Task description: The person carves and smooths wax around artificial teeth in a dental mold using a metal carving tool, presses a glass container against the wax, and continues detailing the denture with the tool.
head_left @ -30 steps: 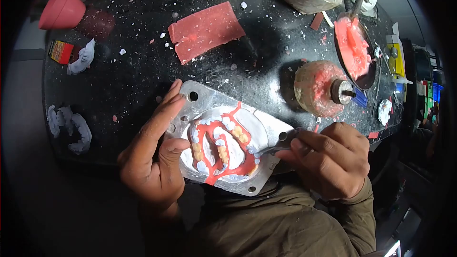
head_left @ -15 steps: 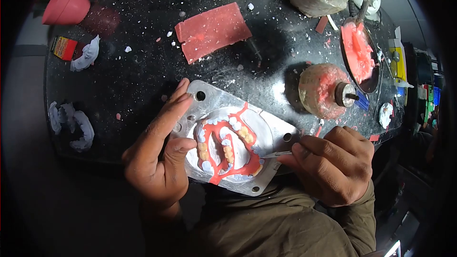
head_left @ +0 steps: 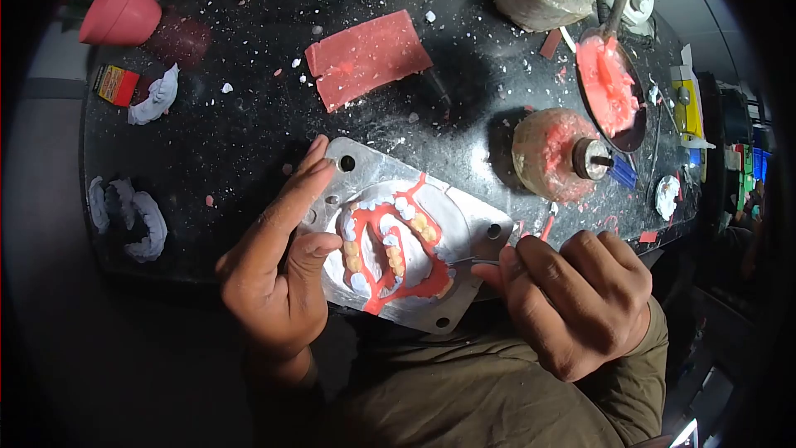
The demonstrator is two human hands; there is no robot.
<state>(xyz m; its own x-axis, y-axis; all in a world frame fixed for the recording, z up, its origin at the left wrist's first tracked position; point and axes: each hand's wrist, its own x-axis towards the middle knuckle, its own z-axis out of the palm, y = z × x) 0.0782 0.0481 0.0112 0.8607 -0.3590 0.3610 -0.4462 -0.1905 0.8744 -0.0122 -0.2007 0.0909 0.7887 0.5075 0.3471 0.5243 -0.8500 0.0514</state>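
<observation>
My left hand (head_left: pixel 278 270) grips the left side of a metal flask plate (head_left: pixel 373 168), its thumb near the dental work and its fingers along the plate's edge. Set in the plate is white plaster (head_left: pixel 452 207) carrying tooth rows, some yellowish and some pale blue-white, joined by red wax (head_left: pixel 427 286). In my right hand (head_left: pixel 576 303), thumb and fingers pinch a thin metal wax tool (head_left: pixel 487 261). Its tip meets the wax at the right edge of the tooth rows; whether it presses in, I cannot tell. The handle is mostly hidden by my fingers.
A pink wax sheet (head_left: pixel 365 58) lies beyond the plate. A wax-smeared spirit lamp (head_left: pixel 539 149) stands to the right, near a pan (head_left: pixel 632 139) of pink wax. On the left are a pink pot (head_left: pixel 120 12), a matchbox (head_left: pixel 116 85) and white arch-shaped pieces (head_left: pixel 148 228).
My right hand has shifted slightly down, the tool still in its pinch. The plate sits a little higher and further left in view. My left hand keeps its grip.
</observation>
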